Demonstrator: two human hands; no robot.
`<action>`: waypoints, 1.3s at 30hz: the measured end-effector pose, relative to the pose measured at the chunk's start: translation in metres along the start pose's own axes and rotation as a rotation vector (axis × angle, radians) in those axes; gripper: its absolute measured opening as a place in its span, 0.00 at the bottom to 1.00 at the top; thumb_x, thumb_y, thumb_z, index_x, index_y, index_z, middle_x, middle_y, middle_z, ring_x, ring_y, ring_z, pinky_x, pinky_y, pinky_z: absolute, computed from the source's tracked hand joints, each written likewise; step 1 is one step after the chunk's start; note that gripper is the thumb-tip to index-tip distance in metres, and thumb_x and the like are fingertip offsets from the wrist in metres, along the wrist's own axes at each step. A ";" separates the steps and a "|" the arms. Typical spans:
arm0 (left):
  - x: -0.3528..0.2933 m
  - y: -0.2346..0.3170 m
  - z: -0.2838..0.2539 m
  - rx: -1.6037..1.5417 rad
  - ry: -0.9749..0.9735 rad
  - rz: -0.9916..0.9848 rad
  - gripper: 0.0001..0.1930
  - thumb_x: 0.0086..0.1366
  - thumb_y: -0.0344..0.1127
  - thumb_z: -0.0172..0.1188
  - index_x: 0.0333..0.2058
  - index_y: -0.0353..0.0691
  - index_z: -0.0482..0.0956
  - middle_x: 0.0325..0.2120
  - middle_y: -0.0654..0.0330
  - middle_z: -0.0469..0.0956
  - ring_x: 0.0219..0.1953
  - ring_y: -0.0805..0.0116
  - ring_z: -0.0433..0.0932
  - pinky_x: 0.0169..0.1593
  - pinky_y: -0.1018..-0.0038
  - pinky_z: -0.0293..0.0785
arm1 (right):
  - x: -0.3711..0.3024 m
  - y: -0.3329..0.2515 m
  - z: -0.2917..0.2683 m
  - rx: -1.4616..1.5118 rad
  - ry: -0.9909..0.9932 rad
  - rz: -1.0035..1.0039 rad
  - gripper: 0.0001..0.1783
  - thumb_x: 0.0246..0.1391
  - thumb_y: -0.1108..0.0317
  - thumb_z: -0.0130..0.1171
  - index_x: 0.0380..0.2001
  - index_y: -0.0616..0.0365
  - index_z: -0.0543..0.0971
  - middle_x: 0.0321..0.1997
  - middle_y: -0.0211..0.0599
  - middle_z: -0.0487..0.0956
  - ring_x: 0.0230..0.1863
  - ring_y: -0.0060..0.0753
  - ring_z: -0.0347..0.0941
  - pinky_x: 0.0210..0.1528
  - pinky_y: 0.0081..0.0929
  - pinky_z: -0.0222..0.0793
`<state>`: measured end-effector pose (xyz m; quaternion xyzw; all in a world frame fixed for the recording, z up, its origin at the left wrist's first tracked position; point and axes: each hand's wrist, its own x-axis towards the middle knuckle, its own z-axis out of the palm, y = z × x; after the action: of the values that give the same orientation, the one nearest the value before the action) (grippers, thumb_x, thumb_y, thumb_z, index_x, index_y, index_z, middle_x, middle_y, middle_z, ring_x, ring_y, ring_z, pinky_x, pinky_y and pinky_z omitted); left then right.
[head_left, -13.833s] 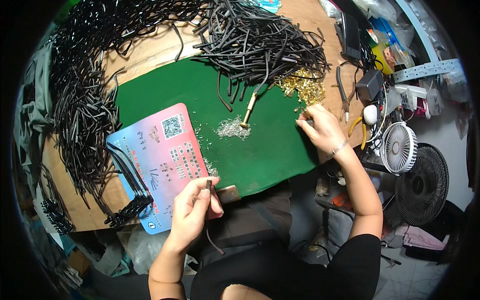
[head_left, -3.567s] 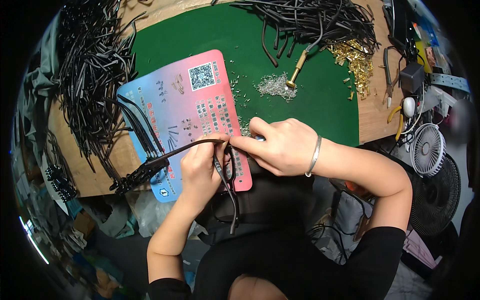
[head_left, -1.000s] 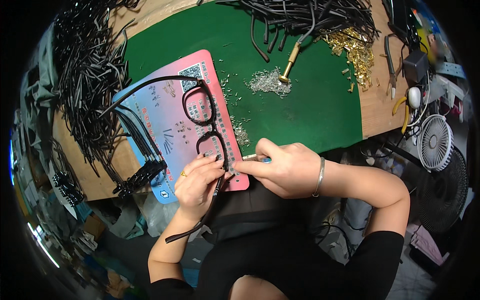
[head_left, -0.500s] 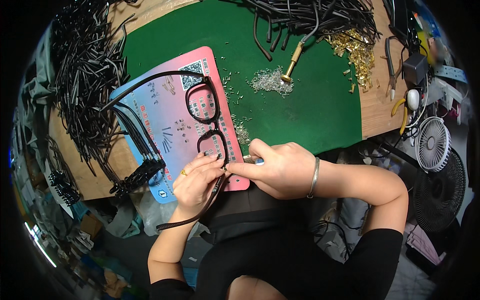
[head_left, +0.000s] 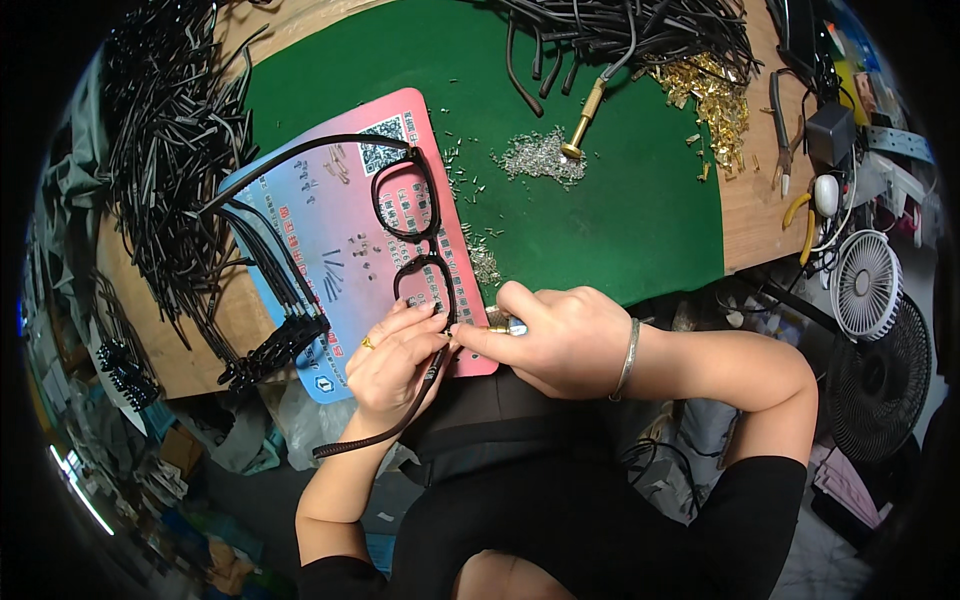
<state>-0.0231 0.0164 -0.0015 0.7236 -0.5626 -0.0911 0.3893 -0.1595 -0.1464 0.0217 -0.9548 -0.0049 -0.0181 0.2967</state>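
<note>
Head view. Mat (head_left: 345, 318), pink and blue, rounded corners, printed: one square black-and-white code (head_left: 380, 148), lines of dark characters (head_left: 463, 305), a red line of larger characters (head_left: 312, 282), a small blue emblem (head_left: 323, 383); part of the print is covered.

Hard to make out: the hinge under the fingers, and the working end of a small blue-and-brass tool (head_left: 515, 326). Cut off at the upper edge: a heap of dark eyeglass arms (head_left: 660, 35).

Eyeglasses (head_left: 432, 243), black: front over the mat, one arm stretching left, the other curving below the left hand (head_left: 393, 362). Left hand: fingers pinched narrow on the frame's near corner. Right hand (head_left: 560, 335): curled around the tool, index fingertip at that corner.

Also: silver screws (head_left: 535, 157) on green cloth (head_left: 630, 225); brass screwdriver (head_left: 588, 115) with its cap among them.
</note>
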 end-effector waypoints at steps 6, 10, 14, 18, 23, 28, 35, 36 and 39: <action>0.001 0.000 0.002 0.028 0.029 0.008 0.08 0.44 0.25 0.69 0.23 0.39 0.78 0.27 0.60 0.81 0.37 0.63 0.80 0.48 0.64 0.74 | -0.001 -0.002 0.003 -0.006 0.034 0.009 0.22 0.40 0.70 0.58 0.44 0.46 0.77 0.26 0.31 0.68 0.18 0.26 0.71 0.17 0.22 0.69; 0.001 0.001 0.002 0.041 0.046 0.006 0.07 0.45 0.27 0.69 0.23 0.40 0.78 0.27 0.61 0.81 0.37 0.64 0.80 0.48 0.65 0.75 | -0.002 -0.003 0.004 -0.022 0.052 0.007 0.22 0.39 0.69 0.58 0.44 0.46 0.77 0.25 0.31 0.68 0.17 0.25 0.70 0.17 0.22 0.68; 0.000 0.001 0.003 0.038 0.041 0.006 0.07 0.45 0.26 0.69 0.23 0.39 0.78 0.27 0.60 0.81 0.37 0.64 0.80 0.48 0.65 0.74 | -0.001 -0.005 0.003 -0.125 0.071 -0.029 0.20 0.41 0.66 0.56 0.43 0.46 0.76 0.24 0.30 0.67 0.15 0.23 0.67 0.15 0.20 0.66; -0.003 -0.002 0.003 0.014 0.025 0.007 0.08 0.44 0.24 0.68 0.23 0.38 0.77 0.28 0.58 0.81 0.39 0.62 0.80 0.50 0.62 0.73 | 0.002 -0.003 0.005 -0.227 0.102 -0.070 0.20 0.43 0.64 0.54 0.44 0.50 0.75 0.22 0.29 0.66 0.13 0.21 0.64 0.14 0.19 0.64; -0.004 -0.003 0.002 -0.014 0.014 0.008 0.09 0.44 0.23 0.68 0.24 0.37 0.77 0.29 0.56 0.81 0.39 0.62 0.80 0.52 0.61 0.72 | 0.005 0.000 0.004 -0.224 0.056 -0.099 0.23 0.42 0.65 0.53 0.46 0.53 0.73 0.22 0.29 0.66 0.13 0.21 0.65 0.13 0.19 0.64; -0.004 -0.004 0.002 -0.044 0.025 0.008 0.10 0.43 0.23 0.70 0.24 0.37 0.77 0.28 0.57 0.81 0.38 0.62 0.80 0.51 0.61 0.73 | 0.011 0.003 -0.001 -0.205 0.006 -0.121 0.23 0.42 0.65 0.53 0.47 0.55 0.72 0.22 0.30 0.66 0.14 0.22 0.66 0.13 0.20 0.65; -0.002 -0.003 0.004 -0.045 0.028 0.019 0.11 0.43 0.24 0.70 0.25 0.38 0.77 0.28 0.58 0.81 0.37 0.63 0.80 0.50 0.61 0.73 | 0.011 0.005 -0.004 -0.185 -0.027 -0.137 0.22 0.45 0.66 0.52 0.46 0.56 0.72 0.24 0.33 0.67 0.14 0.26 0.69 0.14 0.23 0.68; -0.001 -0.003 0.003 -0.038 0.038 0.027 0.11 0.42 0.24 0.70 0.25 0.38 0.77 0.28 0.58 0.81 0.37 0.63 0.80 0.49 0.61 0.73 | 0.013 0.005 -0.006 -0.201 -0.019 -0.150 0.22 0.44 0.66 0.52 0.46 0.57 0.72 0.23 0.32 0.67 0.15 0.24 0.68 0.14 0.21 0.67; 0.000 0.000 0.003 -0.039 0.069 0.041 0.11 0.42 0.24 0.71 0.26 0.39 0.77 0.28 0.59 0.81 0.34 0.64 0.80 0.51 0.60 0.71 | 0.007 0.003 -0.006 -0.126 0.011 -0.097 0.21 0.44 0.67 0.54 0.46 0.57 0.72 0.25 0.33 0.68 0.17 0.26 0.70 0.16 0.21 0.68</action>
<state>-0.0243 0.0148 -0.0032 0.7070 -0.5617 -0.0691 0.4242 -0.1525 -0.1525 0.0247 -0.9701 -0.0482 -0.0381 0.2347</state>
